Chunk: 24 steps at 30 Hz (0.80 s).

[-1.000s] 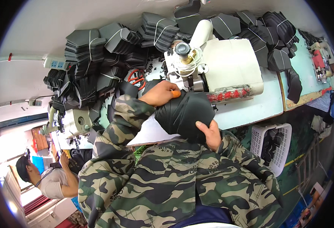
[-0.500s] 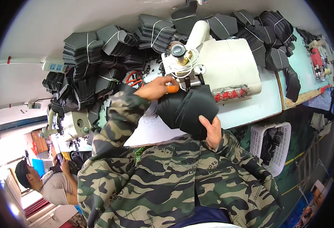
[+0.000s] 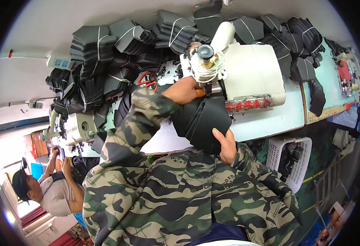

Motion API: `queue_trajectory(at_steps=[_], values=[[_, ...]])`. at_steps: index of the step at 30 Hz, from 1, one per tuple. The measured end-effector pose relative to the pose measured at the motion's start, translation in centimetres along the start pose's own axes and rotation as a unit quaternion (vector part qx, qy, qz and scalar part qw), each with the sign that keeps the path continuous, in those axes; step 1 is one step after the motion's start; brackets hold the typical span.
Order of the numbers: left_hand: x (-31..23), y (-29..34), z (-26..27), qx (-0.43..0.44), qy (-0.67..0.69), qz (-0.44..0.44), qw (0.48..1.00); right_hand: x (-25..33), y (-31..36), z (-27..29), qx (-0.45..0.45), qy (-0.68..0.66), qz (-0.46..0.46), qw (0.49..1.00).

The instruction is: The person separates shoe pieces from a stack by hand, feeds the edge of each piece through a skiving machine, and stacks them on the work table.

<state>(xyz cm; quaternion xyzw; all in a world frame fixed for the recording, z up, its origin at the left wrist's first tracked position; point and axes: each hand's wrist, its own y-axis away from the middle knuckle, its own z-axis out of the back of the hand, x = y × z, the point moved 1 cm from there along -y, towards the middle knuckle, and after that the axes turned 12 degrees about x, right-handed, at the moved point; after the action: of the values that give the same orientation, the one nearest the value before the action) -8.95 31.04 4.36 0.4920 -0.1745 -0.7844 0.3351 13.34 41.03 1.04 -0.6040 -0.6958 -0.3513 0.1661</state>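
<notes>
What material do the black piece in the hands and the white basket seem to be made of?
Black piece: probably leather or synthetic leather, matte; it bends in smooth curves without creasing. White basket: apparently rigid plastic, slightly glossy, its walls moulded as an open grid.

Basket (image 3: 291,160) right of sewing machine (image 3: 245,76)

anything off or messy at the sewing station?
Nothing damaged or spilled. The left hand and right hand hold a dark fabric piece at the white sewing machine. Tied bundles of dark pieces crowd the back of the table, loosely heaped.
</notes>
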Motion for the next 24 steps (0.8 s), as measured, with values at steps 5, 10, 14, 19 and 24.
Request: queue_trajectory(at_steps=[5,10,14,19,24], values=[[2.9,1.3,-0.5,0.075,0.217,-0.061,0.971,0.3,0.5,0.5,-0.059,0.073,0.050,0.994],[0.0,2.3,-0.4,0.056,0.031,0.062,0.996,0.7,1.0,-0.1,0.016,0.148,-0.005,0.989],[-0.8,1.9,0.4,0.016,0.014,0.061,0.998,0.7,0.8,-0.4,0.021,0.118,0.009,0.993],[2.6,-0.9,-0.5,-0.050,-0.026,-0.073,0.996,-0.4,0.5,-0.3,0.015,0.053,-0.006,0.998],[3.8,-1.6,1.1,0.027,0.083,-0.092,0.992,-0.1,-0.9,0.5,-0.022,-0.044,0.017,0.999]])
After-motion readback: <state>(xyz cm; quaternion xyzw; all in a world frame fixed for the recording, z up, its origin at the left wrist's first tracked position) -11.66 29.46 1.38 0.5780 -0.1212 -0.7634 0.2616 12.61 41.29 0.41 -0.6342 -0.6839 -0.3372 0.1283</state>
